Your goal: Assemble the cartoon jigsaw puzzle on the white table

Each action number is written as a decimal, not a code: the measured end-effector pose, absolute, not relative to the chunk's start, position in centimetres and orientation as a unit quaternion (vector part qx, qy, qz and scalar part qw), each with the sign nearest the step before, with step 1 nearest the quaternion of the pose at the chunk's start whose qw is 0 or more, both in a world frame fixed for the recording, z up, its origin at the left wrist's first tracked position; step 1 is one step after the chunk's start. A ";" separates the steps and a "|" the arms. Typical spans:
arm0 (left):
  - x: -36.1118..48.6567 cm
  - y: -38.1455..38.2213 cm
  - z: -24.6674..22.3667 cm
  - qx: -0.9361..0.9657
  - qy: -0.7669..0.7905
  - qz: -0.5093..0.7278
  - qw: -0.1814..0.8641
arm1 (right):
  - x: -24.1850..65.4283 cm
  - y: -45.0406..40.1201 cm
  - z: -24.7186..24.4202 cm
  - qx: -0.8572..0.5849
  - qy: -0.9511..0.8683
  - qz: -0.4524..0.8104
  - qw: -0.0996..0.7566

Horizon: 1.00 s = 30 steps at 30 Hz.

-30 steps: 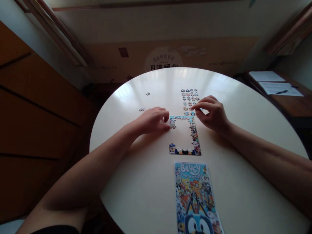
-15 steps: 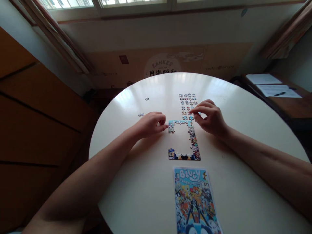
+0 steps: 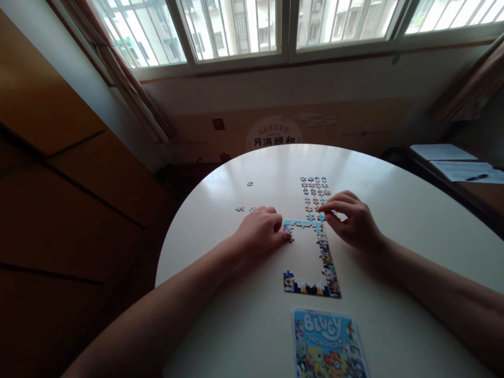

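Observation:
A partly joined jigsaw puzzle (image 3: pixel 331 268) lies on the white round table, its border forming an upright rectangle with a gap along the left side. My left hand (image 3: pixel 262 227) is closed at the upper left corner, the thumb tip touching the border's left strip; whatever its curled fingers may hold is hidden. Over the lower part of a grid of loose puzzle pieces (image 3: pixel 311 192), my right hand (image 3: pixel 352 218) pinches at a small piece, largely covered by the fingertips. Close to me is a picture sheet (image 3: pixel 328 344) lettered "Bluey", cut off by the view's lower edge.
Several stray pieces lie left of the grid, one of them a far piece (image 3: pixel 250 184); another is partly behind my left hand. Papers (image 3: pixel 466 170) and a pen rest on a dark side table at right. Beyond the table (image 3: pixel 220 194) are a wall and barred windows.
The view has tilted up, showing more window and less of the picture sheet. My left hand has shifted right onto the puzzle's left border. My right hand stays over the loose pieces.

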State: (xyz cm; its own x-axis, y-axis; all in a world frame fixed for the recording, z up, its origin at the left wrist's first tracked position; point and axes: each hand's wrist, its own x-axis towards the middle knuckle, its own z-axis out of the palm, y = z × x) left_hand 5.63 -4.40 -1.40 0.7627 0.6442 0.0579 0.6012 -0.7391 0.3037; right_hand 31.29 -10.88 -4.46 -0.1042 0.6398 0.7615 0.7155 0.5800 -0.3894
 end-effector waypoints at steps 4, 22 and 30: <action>5.5 -4.5 -1.5 0.927 0.339 0.082 0.135 | 31.2 -10.8 -4.6 -0.448 -0.748 -0.041 0.488; -1.2 4.3 -1.7 0.790 0.528 0.295 0.100 | 31.2 -10.8 -4.6 -0.442 -0.749 -0.038 0.492; -0.7 6.0 -4.7 0.795 0.554 0.219 0.113 | 31.1 -10.6 -4.7 -0.461 -0.727 -0.043 0.507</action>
